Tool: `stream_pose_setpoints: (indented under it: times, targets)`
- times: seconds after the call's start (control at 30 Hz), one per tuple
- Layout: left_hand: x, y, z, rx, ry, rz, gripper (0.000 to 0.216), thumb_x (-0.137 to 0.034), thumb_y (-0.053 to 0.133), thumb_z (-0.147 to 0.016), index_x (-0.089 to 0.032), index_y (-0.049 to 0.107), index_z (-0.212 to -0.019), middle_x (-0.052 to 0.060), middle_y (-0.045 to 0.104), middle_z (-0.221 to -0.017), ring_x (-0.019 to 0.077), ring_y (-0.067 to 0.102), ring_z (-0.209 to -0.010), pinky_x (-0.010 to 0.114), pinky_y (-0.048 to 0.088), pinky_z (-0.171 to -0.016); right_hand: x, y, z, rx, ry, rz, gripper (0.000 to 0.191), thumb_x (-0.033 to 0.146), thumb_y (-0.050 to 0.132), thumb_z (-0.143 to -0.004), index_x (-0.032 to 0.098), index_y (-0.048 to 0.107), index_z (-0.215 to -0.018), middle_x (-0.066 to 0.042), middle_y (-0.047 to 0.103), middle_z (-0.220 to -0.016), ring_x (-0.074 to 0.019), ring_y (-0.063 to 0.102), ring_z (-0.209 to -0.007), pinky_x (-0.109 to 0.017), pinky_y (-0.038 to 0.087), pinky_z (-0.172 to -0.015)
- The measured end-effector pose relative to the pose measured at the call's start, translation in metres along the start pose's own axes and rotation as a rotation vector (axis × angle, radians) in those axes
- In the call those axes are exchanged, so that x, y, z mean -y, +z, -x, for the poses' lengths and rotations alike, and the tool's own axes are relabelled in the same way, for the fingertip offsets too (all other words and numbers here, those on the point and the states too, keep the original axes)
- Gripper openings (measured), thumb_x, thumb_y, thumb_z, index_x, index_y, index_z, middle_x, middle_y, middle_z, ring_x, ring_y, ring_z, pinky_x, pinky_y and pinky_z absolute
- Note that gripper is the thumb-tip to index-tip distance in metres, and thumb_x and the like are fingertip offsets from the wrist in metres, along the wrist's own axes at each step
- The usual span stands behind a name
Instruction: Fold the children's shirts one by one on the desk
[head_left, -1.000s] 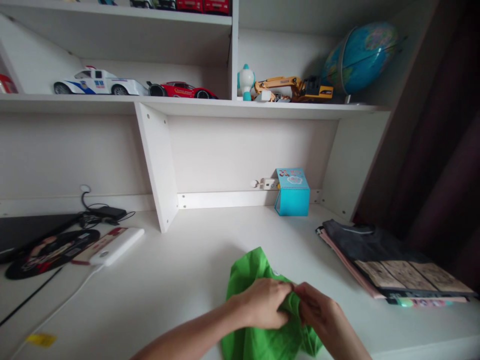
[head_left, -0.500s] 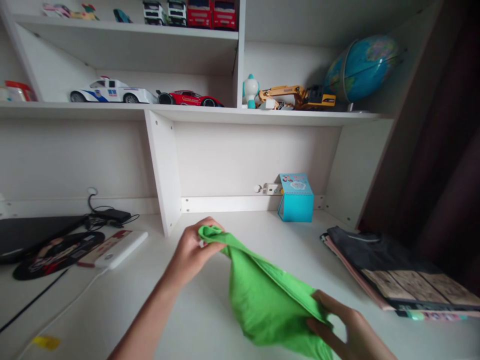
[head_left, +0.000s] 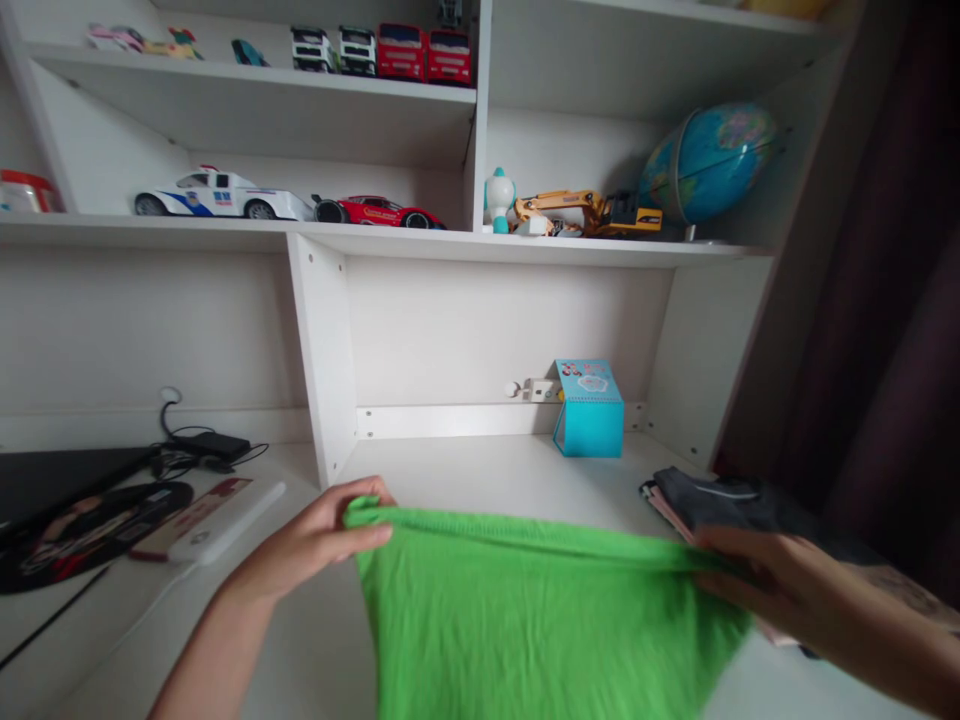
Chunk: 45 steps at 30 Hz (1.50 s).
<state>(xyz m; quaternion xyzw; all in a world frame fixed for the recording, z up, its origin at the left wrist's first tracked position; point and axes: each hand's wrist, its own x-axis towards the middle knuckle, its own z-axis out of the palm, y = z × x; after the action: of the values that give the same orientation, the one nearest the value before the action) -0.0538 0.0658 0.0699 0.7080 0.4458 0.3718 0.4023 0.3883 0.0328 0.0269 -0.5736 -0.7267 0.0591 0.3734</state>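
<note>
A bright green piece of clothing or cloth (head_left: 540, 620) hangs stretched between my two hands above the white desk. My left hand (head_left: 337, 525) pinches its upper left corner between thumb and fingers. At the upper right corner, my right hand (head_left: 765, 575) grips the cloth, slightly blurred by motion. The top edge runs almost level and looks folded over, like a hem or band. Its lower part runs out of the picture, so I cannot tell the garment's kind.
Folded clothes (head_left: 712, 490) lie at the right, partly behind my right hand. A blue desk calendar (head_left: 592, 425) stands at the back. At left are a white power strip (head_left: 225, 535), a round dark fan (head_left: 97, 530) and cables. Shelves above hold toy vehicles (head_left: 217, 195) and a globe (head_left: 709, 165).
My hands have moved apart, the left one leftward and the right one up and rightward. The green cloth, slanted and bunched before, is now spread wide with its top edge nearly level.
</note>
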Motion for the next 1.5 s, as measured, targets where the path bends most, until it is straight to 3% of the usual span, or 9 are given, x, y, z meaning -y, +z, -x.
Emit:
stream_pose_setpoints:
  times: [0.1,0.2,0.33,0.43,0.7,0.83,1.2,1.33,1.5]
  targets:
    - [0.012,0.006,-0.071,-0.221,-0.102,0.107,0.036,-0.037,0.072,-0.058,-0.018,0.052,-0.082,-0.007,0.046,-0.057,0.0077,0.045,-0.042,0.02,0.035,-0.044,0.009,0.025,-0.078,0.01,-0.069,-0.03,0.015,0.036,0.062,-0.062,0.023,0.058,-0.055,0.0,0.057,-0.046,-0.0189,0.055,-0.044,-0.029,0.044,-0.046]
    - [-0.006,0.006,-0.116,-0.527,0.183,0.249,0.033,-0.034,0.069,-0.061,-0.019,0.046,-0.078,-0.005,0.05,-0.065,0.0111,0.059,-0.055,0.022,0.046,-0.056,0.027,0.024,-0.14,-0.242,-0.045,-0.073,0.019,0.035,0.047,-0.076,0.02,0.057,-0.078,0.0,0.06,-0.056,-0.017,0.058,-0.051,-0.028,0.046,-0.052]
    - [-0.064,-0.001,-0.104,-0.728,0.639,0.17,0.026,-0.033,0.063,-0.069,-0.02,0.042,-0.078,-0.001,0.058,-0.087,0.0111,0.062,-0.071,0.026,0.05,-0.072,0.063,-0.008,-0.159,-0.672,-0.142,-0.16,0.024,0.033,0.04,-0.085,0.018,0.051,-0.098,-0.007,0.064,-0.094,-0.0158,0.062,-0.078,-0.028,0.048,-0.067]
    - [-0.079,-0.003,-0.066,-0.717,0.634,-0.03,0.022,-0.032,0.061,-0.071,-0.019,0.044,-0.077,0.002,0.06,-0.097,0.0124,0.061,-0.073,0.025,0.049,-0.07,0.072,-0.017,-0.131,-0.775,-0.229,-0.199,0.02,0.031,0.048,-0.083,0.018,0.055,-0.096,-0.008,0.063,-0.104,-0.0177,0.061,-0.085,-0.03,0.049,-0.073]
    - [0.003,0.012,0.027,-0.035,-0.061,-0.629,0.014,-0.035,0.059,-0.071,-0.022,0.063,-0.069,-0.004,0.062,-0.064,0.0144,0.057,-0.058,0.019,0.037,-0.054,-0.029,0.024,-0.009,0.198,-0.069,-0.002,0.024,0.043,0.049,-0.081,0.028,0.064,-0.093,-0.004,0.066,-0.091,-0.0242,0.062,-0.08,-0.035,0.051,-0.071]
    - [0.029,0.039,0.018,0.232,-0.109,-0.586,0.02,-0.037,0.062,-0.069,-0.025,0.07,-0.083,0.0,0.068,-0.073,0.0187,0.062,-0.064,0.022,0.04,-0.056,-0.064,0.046,0.023,0.635,0.067,-0.036,0.027,0.042,0.051,-0.081,0.033,0.063,-0.103,-0.002,0.066,-0.093,-0.0213,0.062,-0.084,-0.033,0.05,-0.076]
    - [0.109,0.146,-0.146,0.032,0.016,-0.897,0.031,-0.018,0.059,-0.074,-0.023,0.059,-0.105,0.007,0.055,-0.117,0.0243,0.053,-0.105,0.031,0.044,-0.082,-0.027,0.166,-0.041,0.484,-0.111,0.126,0.049,0.044,0.037,-0.087,0.018,0.049,-0.127,-0.009,0.04,-0.137,-0.024,0.03,-0.129,-0.039,0.025,-0.106]
    - [0.122,0.11,-0.154,-0.148,-0.063,-0.845,0.013,-0.023,0.046,-0.084,-0.021,0.058,-0.086,0.001,0.063,-0.081,0.0159,0.06,-0.078,0.024,0.043,-0.071,-0.035,0.183,-0.03,0.477,-0.071,0.196,0.052,0.048,0.029,-0.09,0.024,0.038,-0.135,-0.005,0.03,-0.143,-0.0244,0.017,-0.134,-0.045,0.022,-0.107]
    - [0.136,0.023,-0.136,-0.645,-0.304,-0.787,0.027,-0.017,0.035,-0.086,-0.013,0.044,-0.112,0.01,0.062,-0.097,0.0197,0.059,-0.088,0.029,0.045,-0.073,-0.035,0.185,-0.026,0.463,-0.041,0.245,0.051,0.051,0.026,-0.09,0.029,0.034,-0.136,-0.002,0.027,-0.144,-0.0254,0.013,-0.134,-0.048,0.021,-0.107]
